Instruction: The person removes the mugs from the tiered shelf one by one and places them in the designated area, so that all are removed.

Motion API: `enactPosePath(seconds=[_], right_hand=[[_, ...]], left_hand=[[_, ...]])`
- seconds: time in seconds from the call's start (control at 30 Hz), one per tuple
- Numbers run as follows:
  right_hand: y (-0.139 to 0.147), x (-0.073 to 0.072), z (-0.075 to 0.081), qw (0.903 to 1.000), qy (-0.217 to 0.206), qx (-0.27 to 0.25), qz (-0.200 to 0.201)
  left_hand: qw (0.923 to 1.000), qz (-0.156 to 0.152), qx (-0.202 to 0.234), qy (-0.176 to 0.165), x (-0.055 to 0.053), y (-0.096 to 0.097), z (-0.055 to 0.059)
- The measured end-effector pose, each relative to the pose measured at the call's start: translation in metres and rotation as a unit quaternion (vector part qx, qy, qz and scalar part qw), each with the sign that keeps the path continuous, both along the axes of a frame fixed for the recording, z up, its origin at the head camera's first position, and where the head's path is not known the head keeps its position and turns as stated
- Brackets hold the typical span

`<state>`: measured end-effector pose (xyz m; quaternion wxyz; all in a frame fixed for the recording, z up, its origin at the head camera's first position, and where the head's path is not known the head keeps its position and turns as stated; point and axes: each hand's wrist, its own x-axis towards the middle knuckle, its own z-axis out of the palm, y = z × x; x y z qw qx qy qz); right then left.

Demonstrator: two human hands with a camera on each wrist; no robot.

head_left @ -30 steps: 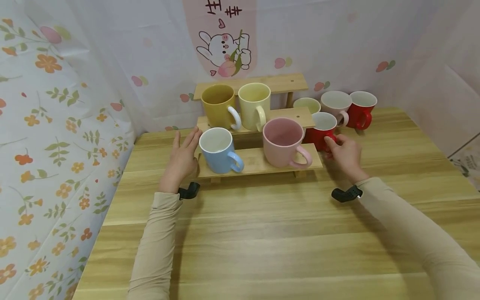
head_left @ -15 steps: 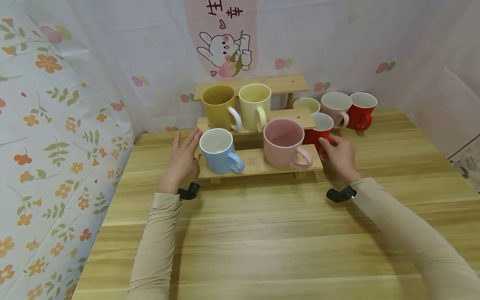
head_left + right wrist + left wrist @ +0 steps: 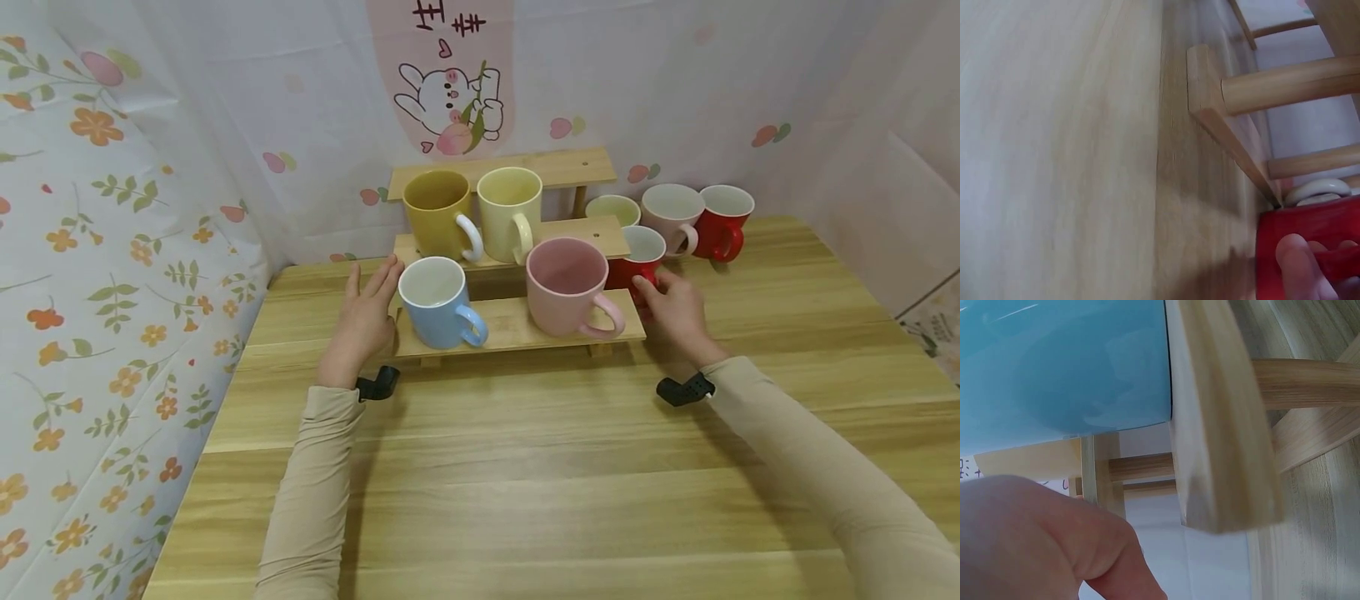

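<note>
My right hand (image 3: 678, 315) pinches the handle of a red mug (image 3: 627, 272) with a white inside, upright behind the right end of the stepped wooden rack (image 3: 495, 323). In the right wrist view, the thumb lies on the handle, and the red mug (image 3: 1316, 219) sits close to the rack's leg (image 3: 1244, 147). My left hand (image 3: 360, 321), fingers extended, is at the rack's left end beside a light blue mug (image 3: 437, 312) on the lowest step. A pink mug (image 3: 561, 300) shares that step. On the middle step stand a mustard mug (image 3: 437, 221) and a pale yellow mug (image 3: 504, 221).
Right of the rack at the back stand a pale yellow mug (image 3: 613, 208), a pale pink mug (image 3: 670, 212) and another red mug (image 3: 716, 225). The rack's top step (image 3: 558, 169) is near the curtain (image 3: 315, 92). The wooden table (image 3: 487, 483) extends in front.
My right hand has shifted left with the red mug, which is now further behind the rack's right end. The left hand and the other mugs stay put.
</note>
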<state>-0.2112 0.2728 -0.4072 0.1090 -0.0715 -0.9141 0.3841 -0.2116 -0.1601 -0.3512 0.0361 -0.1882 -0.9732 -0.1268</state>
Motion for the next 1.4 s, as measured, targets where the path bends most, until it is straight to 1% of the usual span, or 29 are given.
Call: enactPosePath(seconds=[0.1,0.2,0.3,0.43,0.57,0.67,0.83,1.1,1.33,1.4], right_hand=[[0.002,0.001,0.002,0.9997,-0.004,0.018,0.018],[0.004,0.001,0.005,0.9987,0.004,0.039,0.032],[0.006,0.002,0.009,0.9985,0.005,0.045,0.031],[0.008,0.004,0.017,0.9995,-0.004,0.029,0.011],[0.011,0.004,0.028,0.9987,0.028,0.039,-0.017],[0.011,0.005,0.037,0.9978,0.047,0.04,-0.022],[0.01,0.006,0.051,0.999,0.035,0.025,-0.009],[0.001,0.007,0.08,0.9989,0.041,0.006,0.021],[-0.012,0.006,0.1,0.999,0.002,-0.006,0.045],[-0.017,0.005,0.106,0.9988,-0.002,-0.007,0.048]], left_hand=[[1.0,-0.001,0.001,0.006,0.0,0.0,0.0],[0.9999,-0.002,0.001,0.011,0.0,0.0,-0.001],[0.9999,-0.005,0.003,0.012,0.0,0.0,-0.001],[0.9999,-0.005,0.005,0.009,-0.001,0.0,-0.002],[0.9999,-0.004,0.009,0.005,-0.001,0.0,-0.001],[0.9999,-0.004,0.011,0.003,-0.001,0.0,-0.001],[0.9999,-0.005,0.008,0.001,-0.002,0.0,0.0],[0.9999,-0.006,0.01,0.003,-0.002,0.001,0.0],[1.0,-0.004,0.008,0.0,-0.002,0.0,-0.002],[1.0,-0.002,0.009,-0.003,-0.002,0.0,-0.002]])
